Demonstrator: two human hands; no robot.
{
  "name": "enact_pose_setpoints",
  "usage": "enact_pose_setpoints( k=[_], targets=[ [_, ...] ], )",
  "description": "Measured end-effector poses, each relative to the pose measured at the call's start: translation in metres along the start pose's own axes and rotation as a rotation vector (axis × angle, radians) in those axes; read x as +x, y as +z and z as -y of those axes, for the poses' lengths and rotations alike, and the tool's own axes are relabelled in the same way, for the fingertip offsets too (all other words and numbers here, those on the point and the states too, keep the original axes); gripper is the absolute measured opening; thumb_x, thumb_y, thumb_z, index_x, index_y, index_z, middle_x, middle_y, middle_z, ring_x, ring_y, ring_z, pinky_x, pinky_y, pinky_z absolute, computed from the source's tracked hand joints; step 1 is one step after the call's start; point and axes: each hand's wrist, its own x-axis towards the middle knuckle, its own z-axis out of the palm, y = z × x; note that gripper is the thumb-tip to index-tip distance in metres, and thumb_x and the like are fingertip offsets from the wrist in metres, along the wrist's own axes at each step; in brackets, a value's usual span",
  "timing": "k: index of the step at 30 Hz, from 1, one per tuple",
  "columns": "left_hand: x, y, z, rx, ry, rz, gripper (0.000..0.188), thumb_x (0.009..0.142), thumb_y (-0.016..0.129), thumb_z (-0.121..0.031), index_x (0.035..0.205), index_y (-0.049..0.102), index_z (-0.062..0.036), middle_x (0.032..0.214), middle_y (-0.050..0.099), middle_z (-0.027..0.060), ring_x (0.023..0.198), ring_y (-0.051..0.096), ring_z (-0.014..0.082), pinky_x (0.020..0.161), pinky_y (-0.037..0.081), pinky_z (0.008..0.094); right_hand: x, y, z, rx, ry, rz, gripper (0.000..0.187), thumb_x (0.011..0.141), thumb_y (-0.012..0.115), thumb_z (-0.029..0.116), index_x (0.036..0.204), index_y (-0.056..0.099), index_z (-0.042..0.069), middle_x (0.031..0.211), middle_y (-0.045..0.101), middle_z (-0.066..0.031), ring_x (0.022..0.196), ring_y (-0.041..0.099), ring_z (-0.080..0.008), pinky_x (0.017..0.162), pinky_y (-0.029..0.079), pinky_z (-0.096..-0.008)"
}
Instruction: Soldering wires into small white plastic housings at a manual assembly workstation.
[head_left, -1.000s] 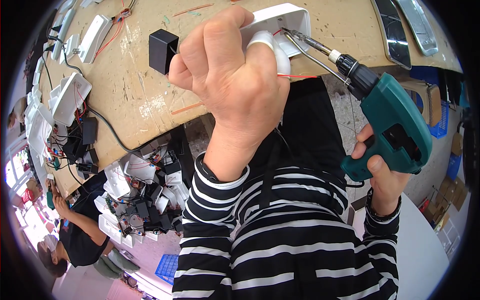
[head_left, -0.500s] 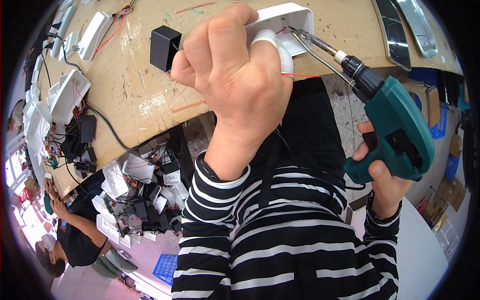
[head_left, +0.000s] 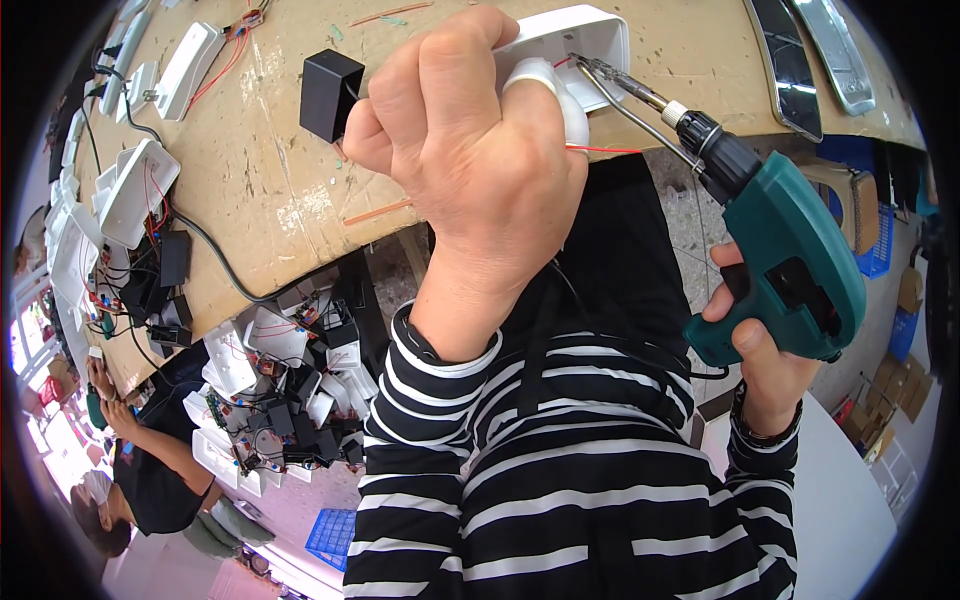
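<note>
My left hand [head_left: 480,160] is closed at the near edge of the table, gripping an open white plastic housing [head_left: 612,45]. One of its digits carries a white wrap [head_left: 530,72] and reaches into the housing. A thin red wire [head_left: 610,150] sticks out from beneath this hand, and a short red piece shows inside. My right hand [head_left: 768,365] is wrapped round the handle of a green soldering gun [head_left: 800,255]. The gun's tip and thin metal feed tube meet inside the housing, near small metal contacts. My left fingertips are partly hidden.
A black box-shaped part [head_left: 330,97] stands left of my hand. White housings [head_left: 140,195] with wires line the table's left side; a heap of housings and black parts [head_left: 290,400] lies below. Metal trays [head_left: 835,55] rest at right. Another person [head_left: 160,470] works at lower left.
The soldering gun and my right hand have shifted slightly left, with the tip still inside the housing. My left hand and the housing have barely moved.
</note>
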Motion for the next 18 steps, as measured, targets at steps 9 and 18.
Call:
enact_pose_setpoints(
  k=[9,18],
  targets=[
    [-0.001,0.0,0.001,-0.085,-0.004,-0.049,0.01,0.054,0.066,-0.012,0.063,0.065,-0.0098,0.093,0.055,0.0004,0.088,0.044,0.0217,0.074,0.025,0.0349,0.0,0.002,0.002,-0.001,-0.015,-0.041,0.073,0.071,0.07,0.033,0.124,0.035,-0.004,0.101,0.056,-0.022,0.067,0.059,-0.0163,0.058,0.049,-0.0257],
    [-0.002,0.013,0.001,-0.268,-0.075,-0.168,0.011,0.053,0.065,-0.012,0.063,0.065,-0.0098,0.092,0.055,0.0009,0.088,0.045,0.0217,0.075,0.025,0.0342,-0.003,0.004,0.003,0.023,-0.008,-0.059,0.074,0.071,0.071,0.033,0.124,0.035,-0.005,0.101,0.056,-0.0221,0.067,0.059,-0.0163,0.058,0.049,-0.0252]
  ],
)
